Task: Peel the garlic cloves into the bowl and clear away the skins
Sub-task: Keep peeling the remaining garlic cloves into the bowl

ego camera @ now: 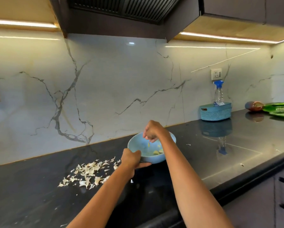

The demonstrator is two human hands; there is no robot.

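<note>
bowl (pixel 138 146): peeled cloves (pixel 157 151) | left hand (pixel 131 159) grips rim | right hand (pixel 152 131) fingers curled, unclear

Head-worn wide view (single), forward and down over countertop (pixel 203 162), arm's reach.

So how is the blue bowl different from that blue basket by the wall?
The bowl is smooth, round and gripped at its rim by the left hand; the basket is ribbed, oblong and untouched. The bowl holds peeled garlic; the basket holds a spray bottle. Both are light blue.
</note>
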